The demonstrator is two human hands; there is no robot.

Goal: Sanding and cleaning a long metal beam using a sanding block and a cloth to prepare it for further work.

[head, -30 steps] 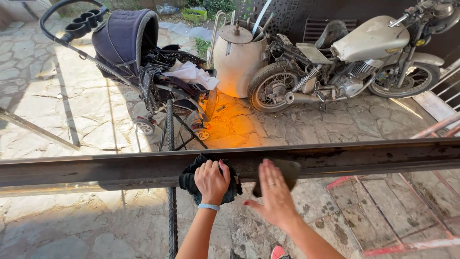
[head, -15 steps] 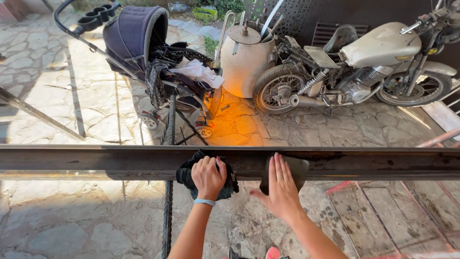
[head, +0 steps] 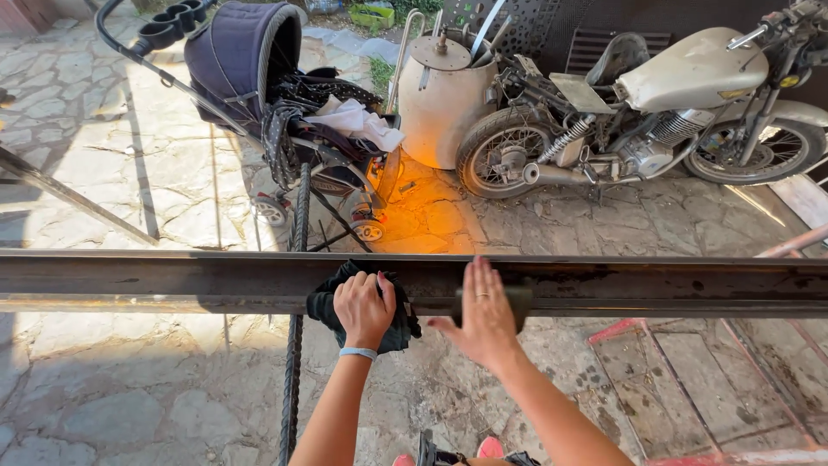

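A person leans over a long, rusted steel beam (head: 172,280) that runs level across the whole view, both bare arms reaching up to it from below the camera. The left hand (head: 362,306), a pale band at its wrist, is closed over a crumpled dark cloth (head: 323,304) and presses it against the beam's near face; the cloth bunches out on both sides of the fist and hangs slightly under the beam's lower edge. Just to the right, the right hand (head: 485,312) lies flat and open on the same face, fingers spread and pointing upward, a ring on one finger, gripping nothing and casting a dark shadow on the metal. A ribbed steel bar (head: 293,380) stands upright beside the left forearm and crosses behind the beam. Beyond the beam, on a stone-paved yard, stand a dark pram (head: 250,60) with white fabric piled in it, a cream metal drum (head: 444,95) and a dusty, pale-tanked motorcycle (head: 655,112).
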